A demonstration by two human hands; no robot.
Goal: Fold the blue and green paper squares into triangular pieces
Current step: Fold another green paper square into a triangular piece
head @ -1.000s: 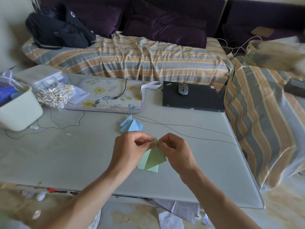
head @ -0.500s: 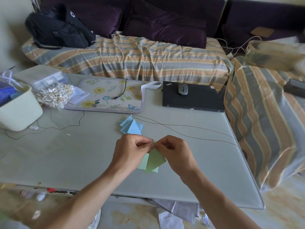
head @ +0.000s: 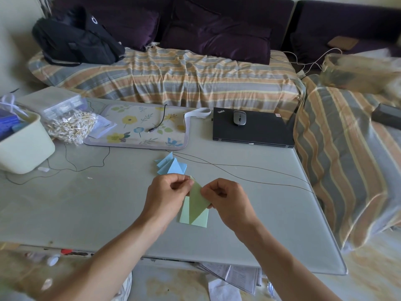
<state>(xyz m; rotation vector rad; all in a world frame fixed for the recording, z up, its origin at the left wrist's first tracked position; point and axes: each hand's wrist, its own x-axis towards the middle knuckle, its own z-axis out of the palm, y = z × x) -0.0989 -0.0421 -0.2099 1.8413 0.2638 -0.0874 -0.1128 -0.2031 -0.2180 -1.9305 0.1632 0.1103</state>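
Both hands hold a folded green paper piece point(head: 196, 200) just above the glass table point(head: 86, 213), near its front middle. My left hand point(head: 166, 197) pinches the piece's top corner. My right hand point(head: 227, 200) grips its right edge, fingers curled. Under the held piece lies a flat stack of pale green paper squares point(head: 201, 220). Just beyond my hands sits a small pile of folded blue triangular pieces point(head: 172, 166).
A closed black laptop point(head: 253, 131) with a grey mouse point(head: 239, 117) lies at the back right. A floral mat point(head: 143, 129), a bag of cotton swabs point(head: 71, 124) and a cream tub point(head: 23, 144) stand at the left. Thin cables point(head: 238, 174) cross the table. Striped sofas surround it.
The green piece has turned more upright and pointed between my fingers. My right hand slid down along its right edge. The blue pile has not moved.
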